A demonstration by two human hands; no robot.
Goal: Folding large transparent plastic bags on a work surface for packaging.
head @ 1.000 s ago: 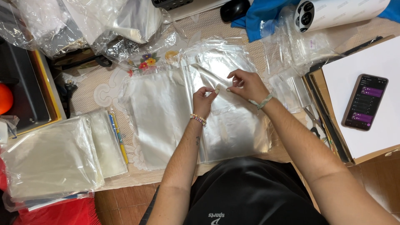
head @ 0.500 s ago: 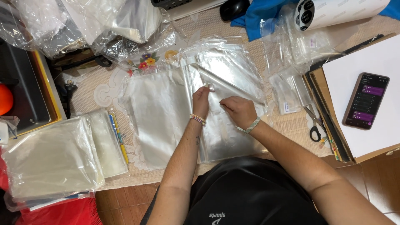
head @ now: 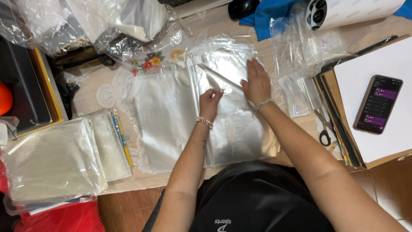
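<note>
Clear plastic bag (head: 234, 124) flat on table, top flap folded.

Home packing table, lace tablecloth (head: 112, 91), stacked clear bags (head: 51, 161), scissors (head: 324, 129)

Left hand (head: 210, 102) pinching flap of clear plastic bag (head: 240, 129); right hand (head: 256, 82) flat on its upper part. Second bag stack (head: 161, 116) just left. Scissors (head: 322, 129), phone (head: 378, 104) at counter (head: 111, 92) right.
</note>
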